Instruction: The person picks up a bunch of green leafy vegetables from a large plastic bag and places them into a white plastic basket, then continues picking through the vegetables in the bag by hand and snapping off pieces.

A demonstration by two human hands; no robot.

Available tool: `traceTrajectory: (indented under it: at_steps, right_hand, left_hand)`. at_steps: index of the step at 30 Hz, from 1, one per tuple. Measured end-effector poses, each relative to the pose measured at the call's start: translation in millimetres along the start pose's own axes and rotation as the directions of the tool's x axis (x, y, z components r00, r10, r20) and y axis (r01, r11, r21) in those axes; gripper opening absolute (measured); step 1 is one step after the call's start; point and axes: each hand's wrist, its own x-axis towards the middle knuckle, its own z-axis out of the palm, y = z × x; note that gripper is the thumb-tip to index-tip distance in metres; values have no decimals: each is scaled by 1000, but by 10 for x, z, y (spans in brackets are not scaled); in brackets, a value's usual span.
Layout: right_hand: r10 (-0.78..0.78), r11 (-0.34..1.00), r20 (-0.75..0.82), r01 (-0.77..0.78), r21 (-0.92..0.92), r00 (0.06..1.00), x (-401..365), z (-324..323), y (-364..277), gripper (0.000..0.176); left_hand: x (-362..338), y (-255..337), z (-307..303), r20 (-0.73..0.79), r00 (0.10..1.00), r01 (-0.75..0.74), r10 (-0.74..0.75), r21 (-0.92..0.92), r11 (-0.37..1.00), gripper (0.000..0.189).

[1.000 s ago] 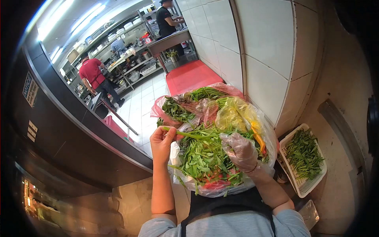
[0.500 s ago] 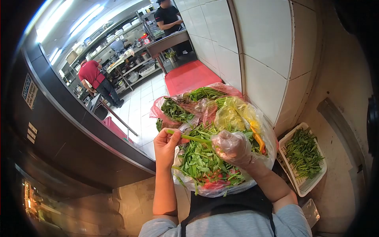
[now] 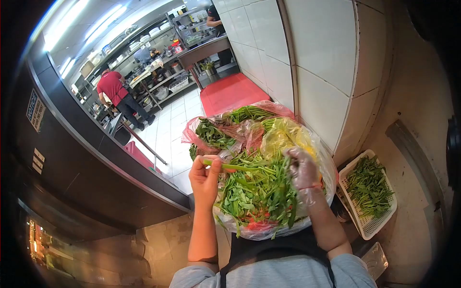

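My left hand (image 3: 205, 176) is bare and pinches the end of a long green stem (image 3: 235, 167) that lies across a heap of leafy greens (image 3: 254, 192). The heap fills a clear and pink plastic bag (image 3: 269, 225) in front of me. My right hand (image 3: 302, 169), in a thin clear glove, grips the leafy far part of the same stem and lifts a bunch of leaves (image 3: 281, 185) that hang down from it. A yellow bag (image 3: 288, 137) lies behind the heap.
A white slotted basket (image 3: 367, 221) with picked greens stands at the right by the tiled wall (image 3: 326, 62). To the left are a dark counter (image 3: 96, 158), a white tiled floor, a red mat (image 3: 230, 91), and a person in a red shirt (image 3: 115, 91) at shelves.
My right hand has moved right and up along the stem, drawing a bunch of leaves up with it. My left hand holds the stem end almost in place. The far person in black has stepped away.
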Motion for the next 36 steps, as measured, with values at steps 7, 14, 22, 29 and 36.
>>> traceTrajectory:
  at_steps: [7, 14, 22, 29, 36]
  right_hand:
    - [-533, 576, 177, 508, -641, 827, 77, -66, -387, 13]
    - [-492, 226, 664, 819, -528, 564, 69, 310, 51, 15]
    - [-373, -5, 724, 779, -626, 580, -85, 238, 66, 23]
    - [-328, 781, 208, 388, -490, 922, -279, -217, 137, 20]
    - [-174, 966, 8, 169, 194, 985, -217, -523, -176, 12]
  left_hand:
    - [115, -168, -118, 1, 983, 184, -184, -8, 983, 14]
    - [37, -460, 301, 137, 963, 228, -232, 45, 973, 15]
    - [-75, -493, 587, 182, 934, 254, -308, 270, 929, 12]
    - [-313, -774, 1175, 213, 955, 242, -208, -145, 959, 11]
    - [-240, -897, 1293, 328, 928, 224, -175, -118, 967, 20]
